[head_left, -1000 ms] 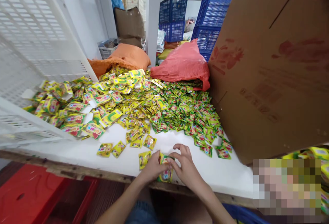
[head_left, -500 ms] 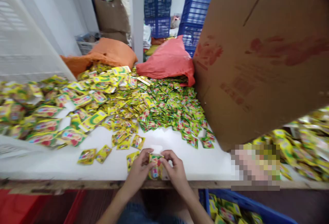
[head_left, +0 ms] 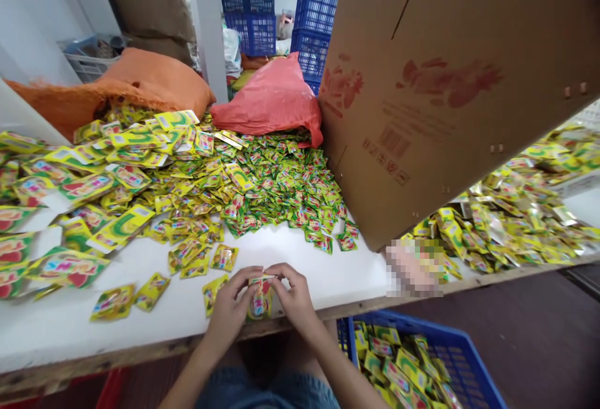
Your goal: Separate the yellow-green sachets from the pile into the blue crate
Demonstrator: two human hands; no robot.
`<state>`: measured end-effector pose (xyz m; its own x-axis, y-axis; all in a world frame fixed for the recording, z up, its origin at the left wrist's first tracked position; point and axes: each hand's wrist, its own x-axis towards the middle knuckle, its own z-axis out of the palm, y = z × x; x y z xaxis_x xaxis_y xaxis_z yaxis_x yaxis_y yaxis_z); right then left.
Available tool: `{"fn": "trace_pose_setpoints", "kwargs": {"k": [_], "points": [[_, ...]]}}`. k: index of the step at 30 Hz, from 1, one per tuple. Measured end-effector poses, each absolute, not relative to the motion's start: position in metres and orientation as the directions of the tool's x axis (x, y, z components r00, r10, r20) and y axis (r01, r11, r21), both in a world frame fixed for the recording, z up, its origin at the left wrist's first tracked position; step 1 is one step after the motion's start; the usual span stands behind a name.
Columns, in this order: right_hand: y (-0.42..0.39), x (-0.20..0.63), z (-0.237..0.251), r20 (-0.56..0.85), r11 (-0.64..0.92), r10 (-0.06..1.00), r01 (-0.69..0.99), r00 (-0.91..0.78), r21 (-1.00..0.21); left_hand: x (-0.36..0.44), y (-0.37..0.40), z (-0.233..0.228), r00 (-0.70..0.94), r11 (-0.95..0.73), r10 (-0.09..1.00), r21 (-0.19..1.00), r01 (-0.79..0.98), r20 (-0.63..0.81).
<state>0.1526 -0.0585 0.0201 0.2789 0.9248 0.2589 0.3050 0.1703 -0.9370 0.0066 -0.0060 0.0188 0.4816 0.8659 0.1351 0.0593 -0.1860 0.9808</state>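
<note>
At the table's front edge, my left hand [head_left: 233, 301] and my right hand [head_left: 293, 296] pinch the upper end of a small yellow-green printed box [head_left: 259, 301] between thumbs and fingers. A pale flap edge shows at its top, partly covered by my fingertips. Close beside my left hand lies a yellow sachet [head_left: 212, 293], with another yellow sachet [head_left: 224, 257] just behind. Two more loose sachets [head_left: 112, 302] rest farther left. Behind my hands spreads a heap of small green sachets [head_left: 285, 190], which meets a heap of yellow sachets [head_left: 187, 215].
Printed boxes [head_left: 94, 187] pile up at left. An orange sack [head_left: 159, 80] and a red sack [head_left: 276, 99] lie behind the heaps. A large cardboard carton [head_left: 422, 109] leans at right, near another person's blurred hand [head_left: 410, 265]. Below stands a blue crate [head_left: 478, 359] of filled packs.
The view has swung right, so the table's contents sit farther left and more of the blue crate shows. My fingers have drawn closer together over the box's top, where the white flap now appears lower.
</note>
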Motion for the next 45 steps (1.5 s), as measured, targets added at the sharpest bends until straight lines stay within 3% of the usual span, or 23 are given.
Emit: {"fn": "trace_pose_setpoints", "kwargs": {"k": [7, 14, 24, 30, 33, 36, 38, 40, 41, 43, 45], "points": [[-0.061, 0.147, 0.03, 0.297, 0.203, 0.921, 0.337, 0.254, -0.919, 0.006, -0.008, 0.025, 0.432, -0.258, 0.882, 0.96, 0.111, 0.188], [-0.054, 0.144, 0.036, 0.251, 0.117, 0.921, 0.402, 0.297, -0.908, 0.008, -0.005, 0.032, 0.376, -0.166, 0.923, 0.965, 0.202, 0.08], [-0.07, 0.139, 0.022, 0.239, 0.158, 0.922, 0.267, 0.305, -0.951, -0.002, -0.005, 0.02, 0.424, -0.166, 0.901, 0.975, 0.151, 0.088], [-0.066, 0.135, 0.03, 0.268, 0.173, 0.906, 0.291, 0.328, -0.941, 0.003, -0.012, 0.019, 0.472, -0.15, 0.88, 0.976, 0.157, 0.059], [-0.085, 0.162, 0.06, 0.319, 0.159, 0.878, 0.41, 0.356, -0.898, -0.003, -0.012, 0.021, 0.442, -0.157, 0.894, 0.978, 0.137, 0.081], [-0.13, 0.217, 0.096, 0.268, -0.078, 0.847, 0.605, 0.46, -0.792, -0.027, 0.007, 0.024, 0.335, -0.284, 0.926, 0.909, 0.306, 0.176], [-0.164, 0.257, 0.108, 0.187, -0.29, 0.855, 0.746, 0.484, -0.6, -0.047, 0.025, 0.02, 0.244, -0.354, 0.932, 0.822, 0.445, 0.269], [-0.187, 0.288, 0.105, 0.155, -0.4, 0.86, 0.832, 0.486, -0.384, -0.062, 0.038, 0.012, 0.202, -0.401, 0.915, 0.725, 0.56, 0.35], [-0.191, 0.297, 0.098, 0.168, -0.422, 0.852, 0.841, 0.496, -0.339, -0.066, 0.041, 0.007, 0.202, -0.41, 0.908, 0.68, 0.607, 0.368], [-0.182, 0.298, 0.078, 0.141, -0.362, 0.887, 0.85, 0.441, -0.382, -0.064, 0.035, -0.001, 0.239, -0.402, 0.913, 0.638, 0.657, 0.329], [-0.157, 0.278, 0.06, 0.084, -0.244, 0.941, 0.827, 0.329, -0.507, -0.054, 0.023, -0.005, 0.332, -0.41, 0.91, 0.658, 0.631, 0.249]]}}
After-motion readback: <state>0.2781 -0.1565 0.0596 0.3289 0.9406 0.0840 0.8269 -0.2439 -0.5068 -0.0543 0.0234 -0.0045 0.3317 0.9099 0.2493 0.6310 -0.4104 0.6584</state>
